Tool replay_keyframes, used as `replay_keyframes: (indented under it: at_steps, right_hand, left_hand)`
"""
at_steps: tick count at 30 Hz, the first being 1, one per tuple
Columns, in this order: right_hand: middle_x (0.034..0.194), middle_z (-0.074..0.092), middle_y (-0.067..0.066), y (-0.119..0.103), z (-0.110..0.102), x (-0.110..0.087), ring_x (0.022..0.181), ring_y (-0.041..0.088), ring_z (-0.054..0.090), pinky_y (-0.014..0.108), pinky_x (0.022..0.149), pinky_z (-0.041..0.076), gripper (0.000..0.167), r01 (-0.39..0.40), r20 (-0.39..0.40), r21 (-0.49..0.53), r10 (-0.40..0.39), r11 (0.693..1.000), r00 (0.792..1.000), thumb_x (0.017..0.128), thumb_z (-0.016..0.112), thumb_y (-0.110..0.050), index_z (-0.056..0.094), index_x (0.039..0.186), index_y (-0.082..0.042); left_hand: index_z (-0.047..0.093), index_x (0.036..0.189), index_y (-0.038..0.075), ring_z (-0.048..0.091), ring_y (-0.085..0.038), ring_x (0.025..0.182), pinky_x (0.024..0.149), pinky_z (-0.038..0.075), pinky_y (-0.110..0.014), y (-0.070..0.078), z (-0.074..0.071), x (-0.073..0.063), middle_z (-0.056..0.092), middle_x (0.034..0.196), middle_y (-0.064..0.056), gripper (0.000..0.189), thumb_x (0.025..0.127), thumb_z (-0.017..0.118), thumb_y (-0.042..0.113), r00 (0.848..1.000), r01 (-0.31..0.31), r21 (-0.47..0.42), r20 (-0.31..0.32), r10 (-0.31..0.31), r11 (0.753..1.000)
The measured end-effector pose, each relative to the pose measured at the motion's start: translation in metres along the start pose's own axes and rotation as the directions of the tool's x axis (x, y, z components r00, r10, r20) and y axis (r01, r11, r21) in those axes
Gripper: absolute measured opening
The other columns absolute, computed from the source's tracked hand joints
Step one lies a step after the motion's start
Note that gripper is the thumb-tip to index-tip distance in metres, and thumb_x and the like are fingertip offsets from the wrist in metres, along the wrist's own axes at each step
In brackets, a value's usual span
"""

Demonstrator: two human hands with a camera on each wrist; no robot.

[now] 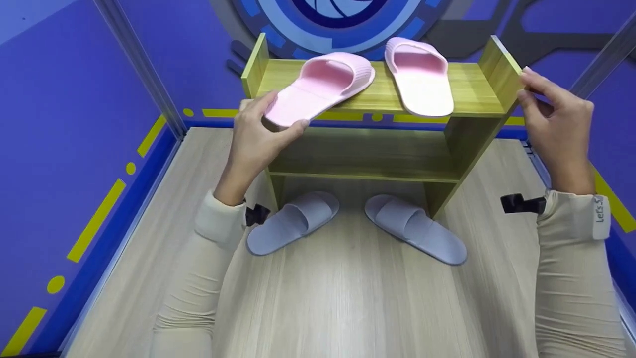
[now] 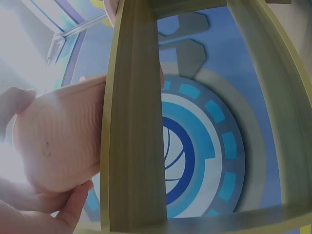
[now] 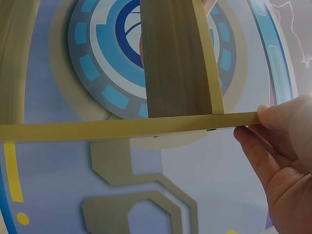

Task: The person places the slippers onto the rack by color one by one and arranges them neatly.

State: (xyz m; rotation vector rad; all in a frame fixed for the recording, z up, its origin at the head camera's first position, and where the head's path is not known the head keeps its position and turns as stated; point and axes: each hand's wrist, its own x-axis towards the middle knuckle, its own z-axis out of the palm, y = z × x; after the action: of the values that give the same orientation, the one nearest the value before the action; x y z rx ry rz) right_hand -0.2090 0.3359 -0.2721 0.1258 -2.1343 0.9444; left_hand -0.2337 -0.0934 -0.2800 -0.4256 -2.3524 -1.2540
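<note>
My left hand [image 1: 256,141] grips the heel end of a pink slipper [image 1: 310,92], thumb on the near edge and fingers across the far side. Its toe lies over the top board of a wooden shoe rack [image 1: 367,154], and the heel juts out past the front edge. From below, the left wrist view shows the slipper's ribbed sole [image 2: 63,136]. To its right, a second pink slipper [image 1: 422,89] rests on the same board, toe toward the wall. My right hand [image 1: 559,117] pinches the top of the rack's right side panel [image 3: 234,118] between thumb and fingers.
Two grey slippers stand on the floor at the rack's foot, the left one [image 1: 293,223] and the right one [image 1: 417,228] angled apart with toes under the lower shelf. A blue patterned wall [image 1: 164,59] rises close behind the rack.
</note>
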Motion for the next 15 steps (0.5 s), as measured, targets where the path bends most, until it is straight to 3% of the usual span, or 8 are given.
replay_keyframes:
  at_steps: [15]
  right_hand:
    - [0.124, 0.065, 0.007, 0.004, 0.0, 0.002, 0.113, 0.003, 0.062, 0.011, 0.087, 0.049, 0.028, 0.023, -0.019, 0.005, -0.023, 1.0, 1.0, 0.091, 0.063, -0.005, 0.069, 0.118, -0.009]
  left_hand:
    - [0.058, 0.132, 0.007, 0.041, -0.024, 0.112, 0.094, 0.035, -0.038, 0.005, 0.021, 0.007, 0.061, 0.131, -0.008, 0.081, 0.071, 0.077, 0.056, 0.997, -0.055, 0.142, 0.057, 0.048, 0.988]
